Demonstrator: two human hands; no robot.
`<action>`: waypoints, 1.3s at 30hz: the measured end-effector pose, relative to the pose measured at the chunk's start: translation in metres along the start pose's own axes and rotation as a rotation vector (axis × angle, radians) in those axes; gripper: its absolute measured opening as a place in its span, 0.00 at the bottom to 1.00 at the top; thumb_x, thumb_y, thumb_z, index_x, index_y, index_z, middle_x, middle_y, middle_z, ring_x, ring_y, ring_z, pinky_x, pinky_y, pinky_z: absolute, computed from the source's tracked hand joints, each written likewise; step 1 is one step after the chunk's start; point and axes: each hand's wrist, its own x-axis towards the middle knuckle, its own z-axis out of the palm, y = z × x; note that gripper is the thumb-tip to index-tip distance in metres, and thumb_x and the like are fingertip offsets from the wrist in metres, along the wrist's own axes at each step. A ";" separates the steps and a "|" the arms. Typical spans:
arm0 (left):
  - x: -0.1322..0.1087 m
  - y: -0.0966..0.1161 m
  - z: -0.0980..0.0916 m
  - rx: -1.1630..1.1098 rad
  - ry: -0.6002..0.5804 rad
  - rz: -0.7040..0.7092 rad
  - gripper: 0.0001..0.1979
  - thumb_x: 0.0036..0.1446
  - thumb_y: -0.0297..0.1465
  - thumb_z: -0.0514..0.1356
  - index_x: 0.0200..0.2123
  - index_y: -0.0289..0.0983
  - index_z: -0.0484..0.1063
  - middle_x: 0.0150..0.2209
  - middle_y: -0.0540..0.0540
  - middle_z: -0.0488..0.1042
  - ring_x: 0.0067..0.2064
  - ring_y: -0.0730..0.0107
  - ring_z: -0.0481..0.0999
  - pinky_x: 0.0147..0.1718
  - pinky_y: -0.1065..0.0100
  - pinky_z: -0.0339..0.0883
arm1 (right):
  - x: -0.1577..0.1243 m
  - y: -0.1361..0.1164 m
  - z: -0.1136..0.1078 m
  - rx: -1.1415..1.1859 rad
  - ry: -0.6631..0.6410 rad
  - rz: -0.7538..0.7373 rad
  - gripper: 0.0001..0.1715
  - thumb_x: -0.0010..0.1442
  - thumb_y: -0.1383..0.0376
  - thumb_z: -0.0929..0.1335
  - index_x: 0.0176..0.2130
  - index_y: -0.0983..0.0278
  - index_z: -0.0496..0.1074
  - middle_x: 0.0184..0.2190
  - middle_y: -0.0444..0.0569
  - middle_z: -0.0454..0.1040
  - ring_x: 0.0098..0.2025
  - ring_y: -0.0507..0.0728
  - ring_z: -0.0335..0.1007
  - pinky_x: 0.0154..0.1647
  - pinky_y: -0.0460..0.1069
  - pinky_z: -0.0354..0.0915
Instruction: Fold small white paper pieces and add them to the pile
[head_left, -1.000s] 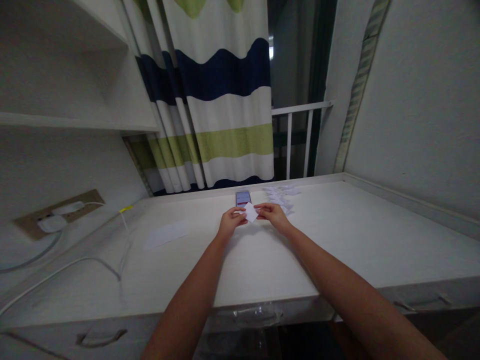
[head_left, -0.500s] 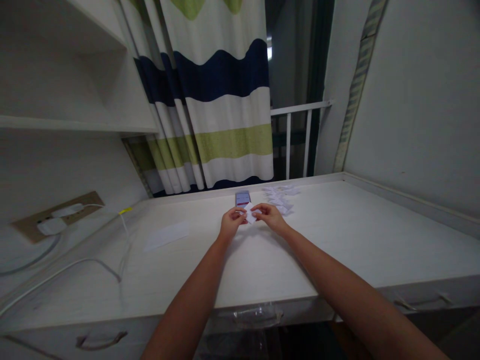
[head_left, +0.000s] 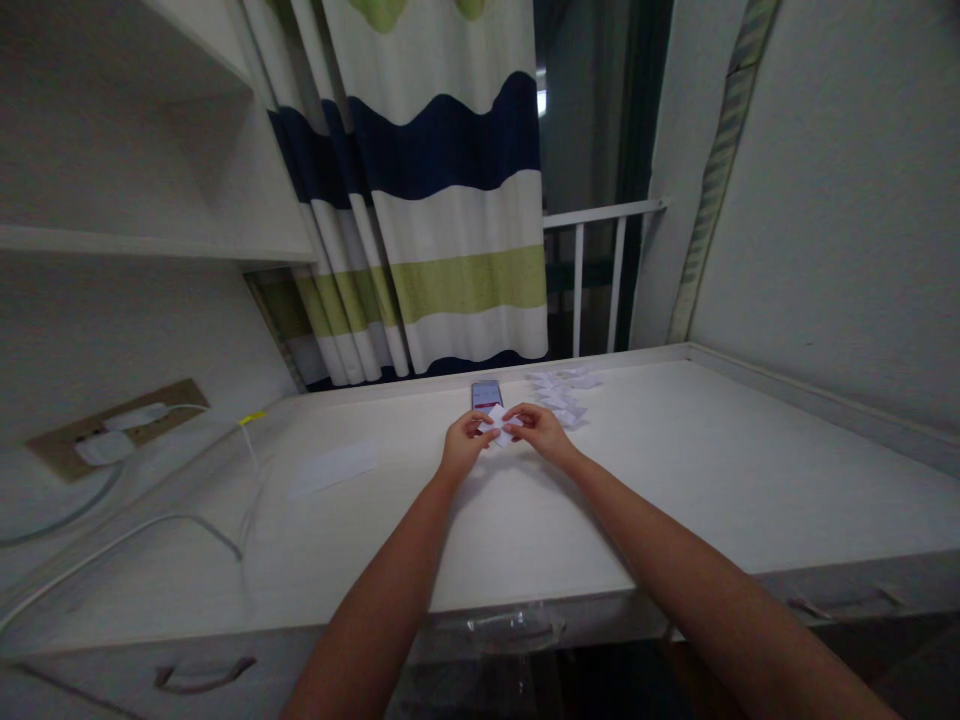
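Both of my hands meet over the far middle of a white desk (head_left: 675, 480). My left hand (head_left: 463, 446) and my right hand (head_left: 539, 430) each pinch a side of one small white paper piece (head_left: 499, 423), held just above the desk. Their fingers are curled closed around it. Right behind the hands lies a phone (head_left: 485, 394) with a lit screen. A pile of several small folded white paper pieces (head_left: 561, 392) lies just behind my right hand.
A flat white sheet (head_left: 334, 466) lies on the desk to the left. White cables (head_left: 150, 530) run from a wall socket (head_left: 112, 432) across the left side. A striped curtain (head_left: 442, 200) and a white railing (head_left: 600, 270) stand behind the desk. Drawer handles (head_left: 202, 675) show below.
The paper piece has become smaller between my fingers, and the hands have closed in on it and drawn slightly nearer each other. The arms have hardly moved.
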 end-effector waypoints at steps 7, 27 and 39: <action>0.000 0.000 -0.001 0.014 0.027 -0.012 0.13 0.31 0.31 0.65 0.24 0.35 0.66 0.21 0.52 0.70 0.20 0.79 0.65 0.20 0.75 0.57 | -0.001 -0.003 -0.002 -0.021 -0.026 -0.001 0.16 0.39 0.59 0.71 0.29 0.66 0.69 0.19 0.42 0.70 0.21 0.49 0.66 0.23 0.45 0.65; 0.001 0.000 -0.005 -0.038 -0.007 -0.055 0.15 0.34 0.32 0.65 0.29 0.34 0.70 0.23 0.49 0.73 0.26 0.73 0.70 0.26 0.72 0.64 | 0.000 -0.002 -0.011 0.029 -0.023 0.032 0.18 0.40 0.60 0.71 0.33 0.67 0.71 0.19 0.43 0.72 0.22 0.49 0.67 0.26 0.46 0.66; 0.003 0.001 -0.007 0.071 -0.015 -0.006 0.13 0.37 0.30 0.63 0.30 0.32 0.74 0.27 0.46 0.75 0.26 0.73 0.71 0.26 0.72 0.63 | 0.003 0.001 -0.013 -0.062 0.022 0.084 0.18 0.38 0.61 0.71 0.31 0.69 0.74 0.21 0.48 0.74 0.23 0.50 0.68 0.27 0.47 0.65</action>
